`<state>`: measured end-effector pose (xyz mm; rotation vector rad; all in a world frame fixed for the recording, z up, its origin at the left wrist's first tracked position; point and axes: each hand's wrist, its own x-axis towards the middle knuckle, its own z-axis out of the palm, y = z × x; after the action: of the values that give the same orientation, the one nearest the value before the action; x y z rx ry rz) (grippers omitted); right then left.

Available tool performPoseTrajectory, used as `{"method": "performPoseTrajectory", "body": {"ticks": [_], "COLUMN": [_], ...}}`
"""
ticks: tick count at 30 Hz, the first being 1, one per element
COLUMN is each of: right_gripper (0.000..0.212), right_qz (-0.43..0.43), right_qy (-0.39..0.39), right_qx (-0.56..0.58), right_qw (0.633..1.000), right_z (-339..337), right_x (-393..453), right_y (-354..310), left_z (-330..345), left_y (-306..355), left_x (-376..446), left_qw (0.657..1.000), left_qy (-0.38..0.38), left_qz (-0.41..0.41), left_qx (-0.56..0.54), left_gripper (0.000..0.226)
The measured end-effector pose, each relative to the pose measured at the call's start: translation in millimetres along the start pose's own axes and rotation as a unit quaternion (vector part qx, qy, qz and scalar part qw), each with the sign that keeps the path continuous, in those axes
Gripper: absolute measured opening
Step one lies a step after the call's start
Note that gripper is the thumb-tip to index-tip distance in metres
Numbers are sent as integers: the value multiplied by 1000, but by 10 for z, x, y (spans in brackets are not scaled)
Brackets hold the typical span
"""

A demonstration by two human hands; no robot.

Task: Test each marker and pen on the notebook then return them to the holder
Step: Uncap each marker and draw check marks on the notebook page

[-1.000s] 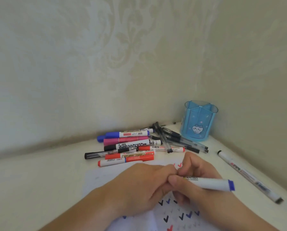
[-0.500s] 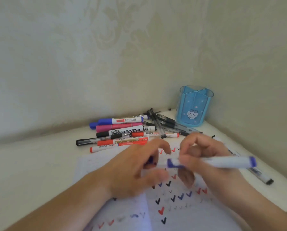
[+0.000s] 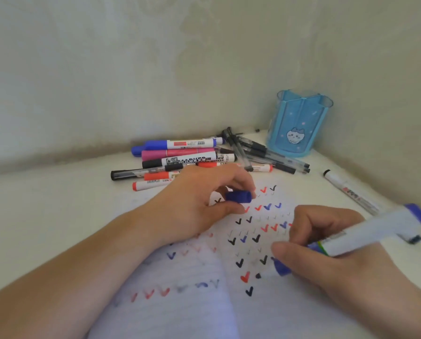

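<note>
An open notebook lies in front of me, its pages covered with red, blue and black ticks. My right hand grips an uncapped blue marker in a writing hold, its tip down on the right page. My left hand pinches the marker's blue cap above the page. The blue holder stands in the far right corner with no pens showing above its rim. A pile of markers and pens lies beyond the notebook.
A single marker with a black cap lies on the table to the right of the notebook, near the right wall. Walls close off the back and the right side of the white table.
The cap has come off the blue marker and stayed in my left hand. My right hand swung the marker down and right until its tip met the page.
</note>
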<state>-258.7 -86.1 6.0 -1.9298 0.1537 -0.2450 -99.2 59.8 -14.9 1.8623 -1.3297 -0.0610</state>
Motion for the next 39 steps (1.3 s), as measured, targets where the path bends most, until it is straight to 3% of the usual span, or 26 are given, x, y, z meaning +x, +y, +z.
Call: {"method": "performPoseTrajectory", "body": {"ticks": [6, 12, 24, 28, 31, 35, 39], "right_gripper": [25, 30, 29, 25, 31, 44, 13], "right_qz": [-44, -38, -48, -44, -50, -70, -93], "right_qy": [27, 51, 19, 49, 65, 98, 80], "right_qx": [-74, -77, -90, -87, -52, 135, 218], "right_qw": [996, 995, 995, 994, 995, 984, 968], "right_z": [20, 29, 36, 42, 25, -67, -156], "right_x": [-16, 13, 6, 21, 41, 111, 136], "right_y": [100, 162, 129, 148, 153, 110, 103], "left_z": [-3, 3, -2, -12, -9, -21, -14], "left_y": [-19, -21, 2, 27, 25, 31, 15], "left_x": [13, -15, -4, -8, -10, -20, -17], "left_qw": [998, 999, 998, 998, 999, 999, 999], "left_qy": [2, 4, -3, -4, 3, 14, 40], "left_qz": [57, 24, 32, 36, 32, 19, 15], "left_qx": [41, 30, 51, 47, 34, 27, 1], "left_gripper": [22, 30, 25, 27, 26, 21, 19]}}
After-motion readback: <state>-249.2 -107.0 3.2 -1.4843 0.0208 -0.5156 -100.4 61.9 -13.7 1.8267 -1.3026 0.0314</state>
